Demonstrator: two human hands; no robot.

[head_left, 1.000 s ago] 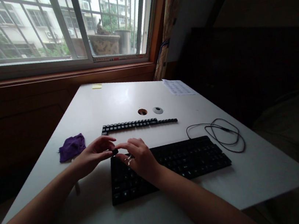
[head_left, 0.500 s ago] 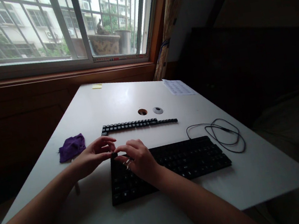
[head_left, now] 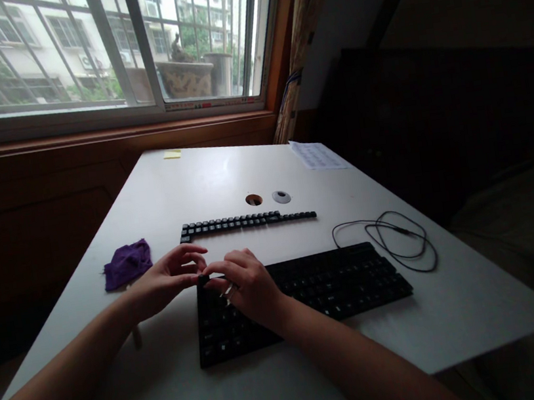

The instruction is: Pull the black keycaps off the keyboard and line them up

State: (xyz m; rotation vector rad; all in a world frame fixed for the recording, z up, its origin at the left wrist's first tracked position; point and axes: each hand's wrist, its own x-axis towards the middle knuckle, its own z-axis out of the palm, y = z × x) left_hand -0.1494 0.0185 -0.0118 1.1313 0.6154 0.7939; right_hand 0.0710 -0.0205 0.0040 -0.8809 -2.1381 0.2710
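Observation:
A small black keycap point(head_left: 202, 279) is between my hands, above the upper left corner of a black keyboard point(head_left: 338, 282). My left hand point(head_left: 171, 276) has its thumb and curled fingers at the keycap's left side. My right hand point(head_left: 249, 285), wearing a ring, pinches at the keycap from the right. Its wrist crosses over the keyboard and hides part of the keys. Behind the keyboard, loose black keycaps point(head_left: 231, 225) stand lined up in rows. The fingertips are dark and small, so the exact contact is hard to make out.
A purple cloth point(head_left: 128, 264) lies left of my left hand, and a thin stick-like object point(head_left: 136, 337) shows beneath that forearm. A coiled black cable point(head_left: 401, 234) is at right. Farther back are a cable hole point(head_left: 254, 200), its grey cover point(head_left: 281, 196), a paper sheet point(head_left: 319, 155) and a yellow note point(head_left: 172, 154).
The keycap and the fingertips around it have shifted very slightly. Both hands keep nearly the same pose, and the keyboard and the rows of keycaps stay in place.

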